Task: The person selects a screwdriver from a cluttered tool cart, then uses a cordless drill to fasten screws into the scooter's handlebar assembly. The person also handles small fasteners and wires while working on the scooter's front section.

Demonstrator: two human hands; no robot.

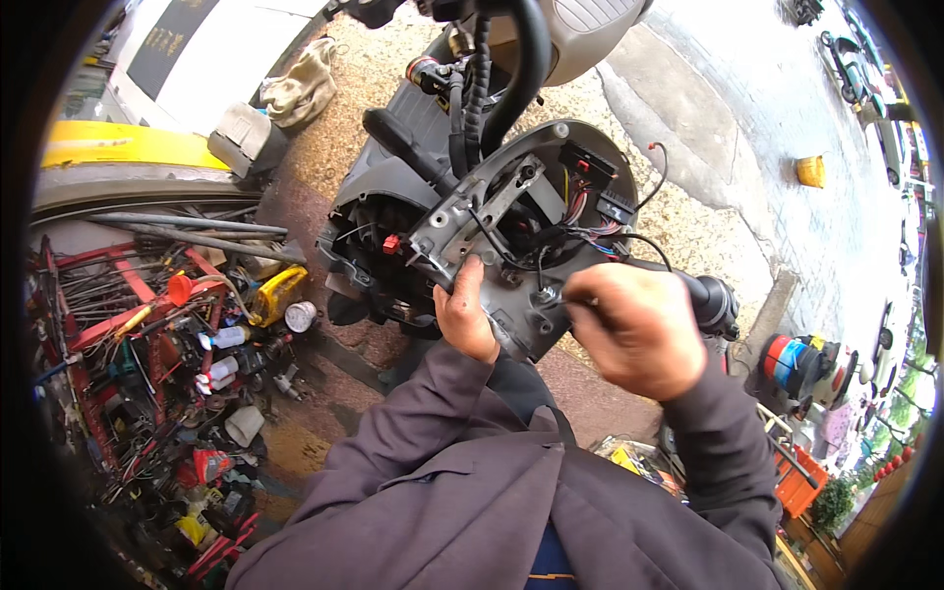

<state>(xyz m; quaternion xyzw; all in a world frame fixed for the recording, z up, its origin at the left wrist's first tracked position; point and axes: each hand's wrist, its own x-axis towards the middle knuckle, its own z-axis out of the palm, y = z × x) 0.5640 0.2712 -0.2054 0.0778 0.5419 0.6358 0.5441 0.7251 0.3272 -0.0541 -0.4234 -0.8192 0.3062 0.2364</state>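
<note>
A scooter's handlebar head point(511, 211) stands open in front of me, its cover off, with a grey metal bracket point(472, 211), black cables and coloured wires point(590, 211) showing. My left hand point(464, 313) grips the lower edge of the grey inner housing. My right hand point(634, 324) is closed around a small tool whose tip meets a screw point point(544, 293) on the housing. The black right handlebar grip point(710, 300) sticks out behind my right hand. Both sleeves are dark grey.
A red tool rack point(128, 324) crowded with hand tools, bottles, a yellow oil can point(275, 293) and a small gauge stands at the left. A white vehicle point(197, 49) is at the upper left. Crates and a red-blue drum point(792, 359) sit at the right on paved ground.
</note>
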